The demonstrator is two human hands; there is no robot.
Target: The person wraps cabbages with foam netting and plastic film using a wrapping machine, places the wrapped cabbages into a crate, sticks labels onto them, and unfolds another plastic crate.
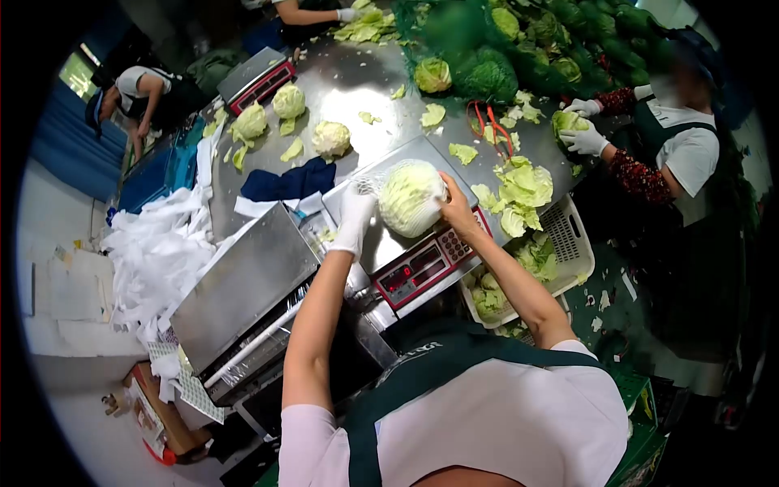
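Observation:
A pale green cabbage [409, 195] with white netting around it is held between my two hands, over the metal pan of a red-edged weighing scale [422, 268]. My left hand [357, 213], in a white glove, grips the cabbage's left side, where the white netting [373, 183] bunches up. On the right side, my bare right hand [459, 208] presses its fingers against the cabbage. Parts of the fingers of both hands are hidden, and I cannot tell whether the cabbage touches the pan.
Left of the scale stands a metal wrapping machine [247, 276], with a heap of white netting [166, 252] beyond. Three trimmed cabbages lie ahead near a dark cloth [288, 180]. Orange-handled shears [491, 128] and loose leaves lie right, above a white crate [572, 243]. A co-worker [682, 146] handles another cabbage.

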